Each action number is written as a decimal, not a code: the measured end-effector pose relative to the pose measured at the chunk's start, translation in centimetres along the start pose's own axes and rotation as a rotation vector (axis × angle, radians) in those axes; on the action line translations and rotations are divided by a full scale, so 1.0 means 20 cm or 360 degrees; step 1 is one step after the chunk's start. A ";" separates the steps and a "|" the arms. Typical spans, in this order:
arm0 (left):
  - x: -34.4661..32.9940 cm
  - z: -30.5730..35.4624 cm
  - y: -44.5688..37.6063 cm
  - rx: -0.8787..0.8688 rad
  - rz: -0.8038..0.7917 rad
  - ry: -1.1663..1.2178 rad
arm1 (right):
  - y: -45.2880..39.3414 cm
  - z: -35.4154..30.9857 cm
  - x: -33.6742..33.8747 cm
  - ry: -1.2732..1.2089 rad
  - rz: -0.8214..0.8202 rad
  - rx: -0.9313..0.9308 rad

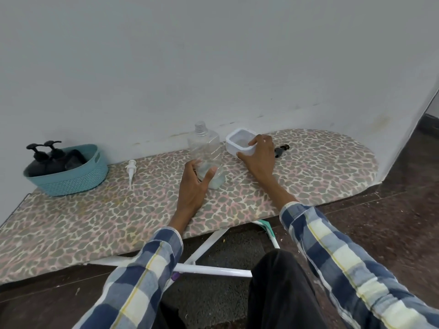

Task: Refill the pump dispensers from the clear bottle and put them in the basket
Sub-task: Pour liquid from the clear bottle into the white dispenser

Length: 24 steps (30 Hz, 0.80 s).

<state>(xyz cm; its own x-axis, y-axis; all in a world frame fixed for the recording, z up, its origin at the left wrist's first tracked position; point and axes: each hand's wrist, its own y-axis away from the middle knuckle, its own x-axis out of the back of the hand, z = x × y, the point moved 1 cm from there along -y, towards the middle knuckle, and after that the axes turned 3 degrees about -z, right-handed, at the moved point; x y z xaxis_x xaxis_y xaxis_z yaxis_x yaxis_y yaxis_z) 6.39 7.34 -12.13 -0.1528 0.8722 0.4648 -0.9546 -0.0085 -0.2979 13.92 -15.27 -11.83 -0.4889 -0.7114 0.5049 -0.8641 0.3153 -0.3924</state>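
Hands (197,179) around bottle (207,157), container (240,143).

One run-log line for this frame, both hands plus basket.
left hand: holds clear bottle, cap off | right hand: grips white container | basket: two black pump dispensers inside | white pump: on board

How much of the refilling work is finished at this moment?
Done: two black pump dispensers stand in the teal basket. In hand: the left hand grips the clear bottle, open and nearly empty; the right hand holds a white container. Left: a white pump and a black pump lie loose.
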 end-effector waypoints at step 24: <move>0.18 0.30 0.21 -0.0506 0.0317 -0.0042 | 0.63 -0.38 0.33 -0.0222 0.0333 0.1095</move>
<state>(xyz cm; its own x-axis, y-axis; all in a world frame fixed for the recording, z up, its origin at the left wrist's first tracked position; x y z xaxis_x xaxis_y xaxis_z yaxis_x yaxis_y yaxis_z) 0.26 7.57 -6.71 -0.3377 0.8558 0.3919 -0.7793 -0.0207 -0.6264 -1.11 -11.16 -7.60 -0.5762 -0.7672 0.2819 -0.4607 0.0200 -0.8873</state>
